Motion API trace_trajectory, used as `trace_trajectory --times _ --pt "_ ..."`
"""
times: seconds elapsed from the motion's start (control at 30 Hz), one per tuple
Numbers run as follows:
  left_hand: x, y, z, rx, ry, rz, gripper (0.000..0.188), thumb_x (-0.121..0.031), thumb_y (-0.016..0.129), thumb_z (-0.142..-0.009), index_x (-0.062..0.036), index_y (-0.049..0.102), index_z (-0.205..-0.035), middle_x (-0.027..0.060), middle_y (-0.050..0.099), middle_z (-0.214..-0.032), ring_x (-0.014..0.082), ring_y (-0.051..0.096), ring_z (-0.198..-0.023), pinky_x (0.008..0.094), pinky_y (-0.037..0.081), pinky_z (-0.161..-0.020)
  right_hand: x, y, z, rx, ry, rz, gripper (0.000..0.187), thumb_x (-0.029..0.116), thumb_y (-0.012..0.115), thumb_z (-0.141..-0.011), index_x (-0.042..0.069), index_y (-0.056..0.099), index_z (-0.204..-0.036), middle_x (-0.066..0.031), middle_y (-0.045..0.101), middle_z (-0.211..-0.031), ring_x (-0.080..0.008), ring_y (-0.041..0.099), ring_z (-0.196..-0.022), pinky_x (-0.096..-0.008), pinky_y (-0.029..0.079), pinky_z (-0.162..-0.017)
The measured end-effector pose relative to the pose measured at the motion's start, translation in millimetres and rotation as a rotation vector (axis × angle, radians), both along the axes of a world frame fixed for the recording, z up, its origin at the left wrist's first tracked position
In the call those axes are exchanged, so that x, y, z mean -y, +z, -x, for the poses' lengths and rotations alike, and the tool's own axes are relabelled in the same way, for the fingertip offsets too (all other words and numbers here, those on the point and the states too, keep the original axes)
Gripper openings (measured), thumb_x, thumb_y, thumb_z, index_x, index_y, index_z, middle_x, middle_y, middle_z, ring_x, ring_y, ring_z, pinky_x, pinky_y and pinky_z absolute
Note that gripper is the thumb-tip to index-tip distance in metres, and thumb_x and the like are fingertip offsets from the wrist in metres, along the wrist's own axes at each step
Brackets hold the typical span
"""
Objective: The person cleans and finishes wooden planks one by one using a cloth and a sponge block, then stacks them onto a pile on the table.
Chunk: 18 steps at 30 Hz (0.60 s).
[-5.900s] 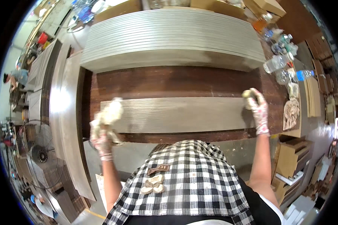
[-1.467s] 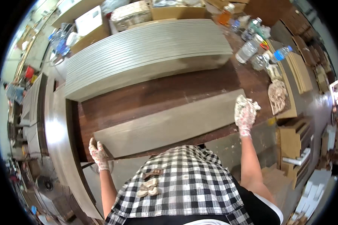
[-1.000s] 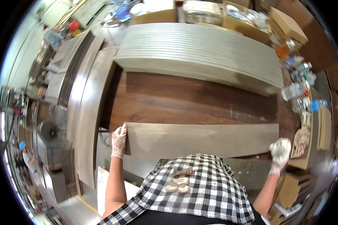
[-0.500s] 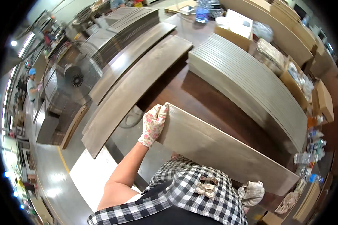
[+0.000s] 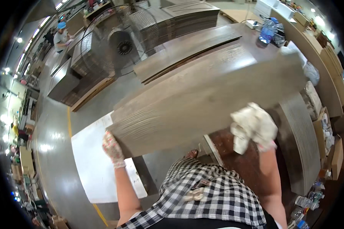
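Note:
A long grey-brown wood-grain panel (image 5: pixel 202 105) stretches across in front of me, its far right end blurred by motion. My left hand (image 5: pixel 113 150), in a flower-print glove, is closed around the panel's near left corner. A crumpled whitish rag (image 5: pixel 253 126) lies against the panel's near edge on the right. My right hand (image 5: pixel 266 145) grips this rag, with most of its fingers covered by the cloth. Behind the held panel, similar panels (image 5: pixel 191 51) lie on the table. To the right stands a curved-looking stack of panels (image 5: pixel 302 141), partly hidden by the held one.
A floor fan (image 5: pixel 123 45) stands beyond the panels at the back left, near tall panel stacks (image 5: pixel 179 19). A white board (image 5: pixel 91 164) lies low on my left. Plastic bottles (image 5: pixel 305 202) and cartons (image 5: pixel 337 158) line the right edge. A person (image 5: pixel 61 38) works far left.
The panel has swung from my near right to reach across toward the far right, its left end lower and further left. My right hand has come up with the rag. The view has shifted.

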<state>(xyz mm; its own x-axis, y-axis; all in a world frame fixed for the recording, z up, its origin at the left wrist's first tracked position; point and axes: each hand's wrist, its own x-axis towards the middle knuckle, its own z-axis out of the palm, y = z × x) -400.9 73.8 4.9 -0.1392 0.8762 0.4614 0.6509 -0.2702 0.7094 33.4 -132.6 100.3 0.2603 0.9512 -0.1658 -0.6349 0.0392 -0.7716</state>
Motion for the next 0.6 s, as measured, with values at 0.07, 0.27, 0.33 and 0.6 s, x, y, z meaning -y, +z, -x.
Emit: trace_trajectory --times 0.07,0.27,0.33,0.6 --pt "-4.3 -2.0 40.6 0.111 0.11 0.071 0.038 -0.024 0.041 -0.094 0.008 0.058 -0.105 0.0194 0.062 -0.1 0.0255 0.057 -0.091 0.0351 0.043 -0.082 -60.4 12.5 27.5 -0.026 0.305 -0.128 0.035 0.027 0.041 -0.092 -0.002 0.054 -0.079 -0.0104 0.052 -0.068 -0.0213 0.046 -0.055 -0.0322 0.039 -0.051" --pt "-32.3 -3.8 43.2 -0.076 0.039 0.494 0.045 -0.032 0.043 -0.092 0.0084 0.056 -0.106 0.0204 0.061 -0.098 0.0268 0.056 -0.088 0.0334 0.042 -0.081 -150.8 -62.1 13.9 -0.242 0.439 0.04 0.035 0.032 0.05 -0.082 -0.001 0.054 -0.095 -0.0096 0.049 -0.068 -0.0219 0.043 -0.051 -0.0334 0.036 -0.045" --pt "-35.0 -17.3 40.0 -0.045 -0.016 0.428 0.042 -0.031 0.044 -0.093 0.0069 0.055 -0.108 0.0175 0.061 -0.098 0.0238 0.056 -0.086 0.0314 0.043 -0.079 -152.4 -132.9 -25.9 -0.107 0.222 0.25 0.026 0.023 0.048 -0.084 0.0 0.054 -0.095 -0.0093 0.052 -0.073 -0.0209 0.044 -0.05 -0.0337 0.037 -0.045" --pt "-74.8 -40.9 45.3 0.426 -0.195 0.586 0.044 -0.032 0.046 -0.092 0.0023 0.047 -0.121 0.0087 0.057 -0.105 0.017 0.054 -0.092 0.0281 0.045 -0.079 -171.2 -120.3 -6.3 0.46 0.082 0.22 0.017 0.016 0.049 -0.088 0.004 0.06 -0.09 -0.0052 0.056 -0.078 -0.0191 0.054 -0.073 -0.0342 0.044 -0.068"
